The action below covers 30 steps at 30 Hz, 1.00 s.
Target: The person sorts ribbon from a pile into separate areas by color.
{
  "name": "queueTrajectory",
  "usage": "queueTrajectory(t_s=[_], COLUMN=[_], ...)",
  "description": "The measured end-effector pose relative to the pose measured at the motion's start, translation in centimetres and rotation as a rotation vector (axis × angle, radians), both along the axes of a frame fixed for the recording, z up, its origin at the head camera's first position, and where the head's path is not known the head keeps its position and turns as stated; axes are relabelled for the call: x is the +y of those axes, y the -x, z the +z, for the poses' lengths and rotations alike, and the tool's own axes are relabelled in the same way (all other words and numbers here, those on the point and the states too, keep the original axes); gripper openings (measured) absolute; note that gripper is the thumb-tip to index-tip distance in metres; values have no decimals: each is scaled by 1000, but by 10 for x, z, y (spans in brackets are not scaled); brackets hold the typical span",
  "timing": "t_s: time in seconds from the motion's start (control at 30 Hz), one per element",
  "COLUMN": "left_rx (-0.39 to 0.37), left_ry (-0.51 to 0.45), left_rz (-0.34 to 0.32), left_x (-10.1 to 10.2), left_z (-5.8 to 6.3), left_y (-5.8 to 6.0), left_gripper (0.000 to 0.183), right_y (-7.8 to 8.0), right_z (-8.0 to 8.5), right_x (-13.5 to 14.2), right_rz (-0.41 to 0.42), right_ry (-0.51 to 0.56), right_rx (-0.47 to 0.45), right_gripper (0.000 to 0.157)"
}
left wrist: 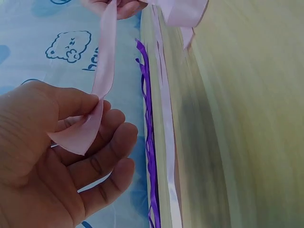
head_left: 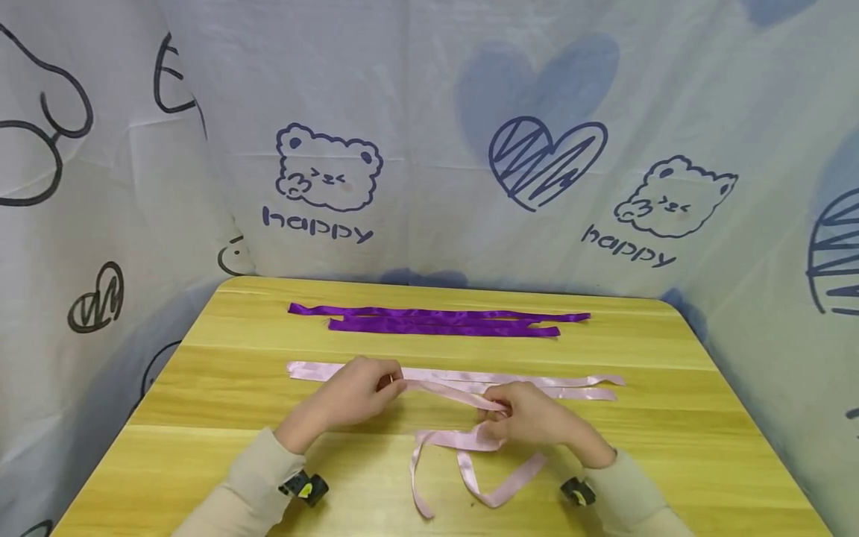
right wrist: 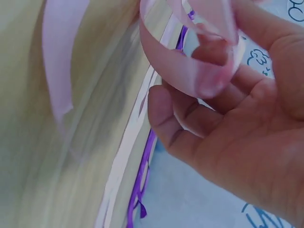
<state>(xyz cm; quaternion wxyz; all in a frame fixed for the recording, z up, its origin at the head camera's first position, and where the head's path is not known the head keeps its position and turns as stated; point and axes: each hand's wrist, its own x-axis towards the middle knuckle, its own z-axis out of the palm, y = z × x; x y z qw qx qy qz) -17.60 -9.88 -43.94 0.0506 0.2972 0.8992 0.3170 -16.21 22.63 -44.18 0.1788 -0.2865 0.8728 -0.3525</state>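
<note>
A pink satin ribbon (head_left: 451, 393) stretches between both hands above the table. My left hand (head_left: 365, 388) pinches one end between thumb and index finger; in the left wrist view the ribbon's tip (left wrist: 78, 135) pokes out past the thumb. My right hand (head_left: 526, 418) holds the same ribbon further along, and in the right wrist view a loop of ribbon (right wrist: 180, 76) curves around its fingers. Loose lengths of pink ribbon (head_left: 470, 477) hang or lie below the right hand, toward the table's near side. Behind the hands, more pink ribbons (head_left: 570, 385) lie flat side by side.
Several purple ribbons (head_left: 443, 324) lie in a row toward the back of the wooden table (head_left: 221, 403). A white curtain (head_left: 429, 97) printed with hearts and bears hangs around the back and sides. Each wrist carries a small black camera (head_left: 305, 487).
</note>
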Motion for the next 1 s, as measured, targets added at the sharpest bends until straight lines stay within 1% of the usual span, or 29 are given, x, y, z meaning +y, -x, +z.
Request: queueTrajectory(t_s=[0.07, 0.17, 0.23, 0.33, 0.5, 0.7, 0.83, 0.93, 1.0], left_rx=[-1, -4, -4, -4, -13, -34, -34, -52, -70], left_ry=[0, -2, 0, -3, -15, -10, -2, 2, 5], left_rz=[2, 12, 24, 36, 52, 96, 131, 132, 123], left_x=[-1, -4, -7, -12, -26, -49, -65, -73, -77], left_z=[-2, -4, -4, -4, -4, -5, -5, -5, -5], left_y=[0, 0, 0, 0, 1, 3, 4, 4, 4], left_gripper=[19, 18, 18, 17, 17, 18, 16, 16, 17], right_y=[1, 3, 5, 7, 12, 16, 19, 19, 18], right_z=[0, -2, -3, -5, -7, -7, -6, -5, -3], right_x=[0, 1, 2, 5, 15, 33, 46, 53, 57], right_rz=[4, -13, -36, -73, -88, -101, -140, -174, -194], right_ry=[42, 115, 154, 181, 174, 144, 132, 132, 122], right_rx=[-12, -40, -62, -81, -44, -46, -60, -46, -15], right_gripper=[19, 25, 26, 25, 27, 28, 28, 26, 24])
